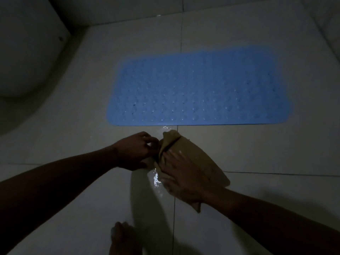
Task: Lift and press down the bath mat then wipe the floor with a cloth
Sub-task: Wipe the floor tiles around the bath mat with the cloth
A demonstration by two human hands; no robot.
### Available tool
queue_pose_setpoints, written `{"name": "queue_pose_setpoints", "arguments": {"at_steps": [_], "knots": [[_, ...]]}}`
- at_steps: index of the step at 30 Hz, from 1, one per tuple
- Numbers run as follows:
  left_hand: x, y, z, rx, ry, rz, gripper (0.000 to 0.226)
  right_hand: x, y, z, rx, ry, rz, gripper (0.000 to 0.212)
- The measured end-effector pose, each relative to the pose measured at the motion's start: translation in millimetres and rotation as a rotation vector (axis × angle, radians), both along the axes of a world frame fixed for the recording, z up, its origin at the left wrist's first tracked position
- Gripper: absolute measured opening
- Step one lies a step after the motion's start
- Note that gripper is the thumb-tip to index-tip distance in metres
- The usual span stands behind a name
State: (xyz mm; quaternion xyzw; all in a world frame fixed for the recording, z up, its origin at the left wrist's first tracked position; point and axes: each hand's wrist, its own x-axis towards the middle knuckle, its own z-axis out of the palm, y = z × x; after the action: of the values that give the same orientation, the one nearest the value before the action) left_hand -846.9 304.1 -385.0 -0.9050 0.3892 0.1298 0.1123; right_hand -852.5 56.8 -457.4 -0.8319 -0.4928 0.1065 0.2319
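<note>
A blue bath mat [198, 89] with rows of small bumps lies flat on the pale tiled floor [73, 190]. Just in front of its near edge a tan cloth [200, 155] sits bunched on the tiles. My right hand [182, 177] lies flat on top of the cloth, pressing it down. My left hand [137, 150] pinches the cloth's left edge with its fingertips. A small wet patch [156, 179] glints on the floor between my hands.
The room is dim. A white toilet base [25, 57] curves in at the far left. Wall tiles meet the floor behind the mat. My foot [123, 238] shows at the bottom edge. Bare tiles stretch to the right of the cloth.
</note>
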Motion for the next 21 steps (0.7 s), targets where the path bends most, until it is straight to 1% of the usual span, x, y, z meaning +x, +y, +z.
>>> {"name": "queue_pose_setpoints", "arguments": {"at_steps": [1, 3, 4, 5, 6, 7, 8, 9, 11, 12, 15, 16, 17, 19, 21], "knots": [[2, -8, 1, 0.001, 0.005, 0.004, 0.051, -3, -6, 0, 0.037, 0.061, -0.057, 0.071], [7, -20, 1, 0.006, -0.009, 0.02, 0.048, -10, -20, -1, 0.146, 0.07, -0.187, 0.083], [10, -25, -1, 0.007, 0.006, 0.044, 0.055, -11, -25, -4, 0.192, 0.046, -0.23, 0.085], [15, -30, 0, 0.01, 0.051, 0.099, 0.067, -10, -30, -7, 0.182, 0.017, -0.241, 0.086], [19, -34, 1, 0.008, 0.113, 0.145, 0.08, -9, -35, -11, 0.087, -0.028, -0.227, 0.09], [23, -36, 6, 0.011, 0.176, 0.183, 0.084, -8, -38, -14, -0.045, -0.064, -0.187, 0.095], [26, -39, 9, 0.023, 0.233, 0.189, 0.078, -10, -42, -17, -0.148, -0.091, -0.166, 0.098], [29, -43, 10, 0.032, 0.271, 0.169, 0.065, -11, -44, -16, -0.214, -0.106, -0.158, 0.097], [32, -46, 11, 0.01, 0.303, 0.129, 0.039, -18, -44, -18, -0.189, -0.132, -0.131, 0.085], [30, -46, 10, 0.029, 0.311, 0.123, 0.032, -24, -43, -17, -0.155, -0.135, -0.097, 0.077], [9, -54, 8, 0.207, 0.379, 0.097, 0.025, -42, -42, -2, -0.015, -0.144, 0.03, 0.05], [0, -59, 13, 0.221, 0.44, 0.12, 0.026, -42, -42, 8, 0.025, -0.055, 0.046, 0.043], [-5, -66, 21, 0.208, 0.51, 0.162, 0.03, -37, -43, 21, 0.053, 0.072, 0.011, 0.035], [0, -71, 33, 0.132, 0.615, 0.257, 0.034, -15, -44, 42, 0.048, 0.369, -0.106, 0.023], [27, -63, 46, 0.028, 0.624, 0.355, 0.029, 20, -38, 62, 0.12, 0.471, -0.266, 0.022]]}}
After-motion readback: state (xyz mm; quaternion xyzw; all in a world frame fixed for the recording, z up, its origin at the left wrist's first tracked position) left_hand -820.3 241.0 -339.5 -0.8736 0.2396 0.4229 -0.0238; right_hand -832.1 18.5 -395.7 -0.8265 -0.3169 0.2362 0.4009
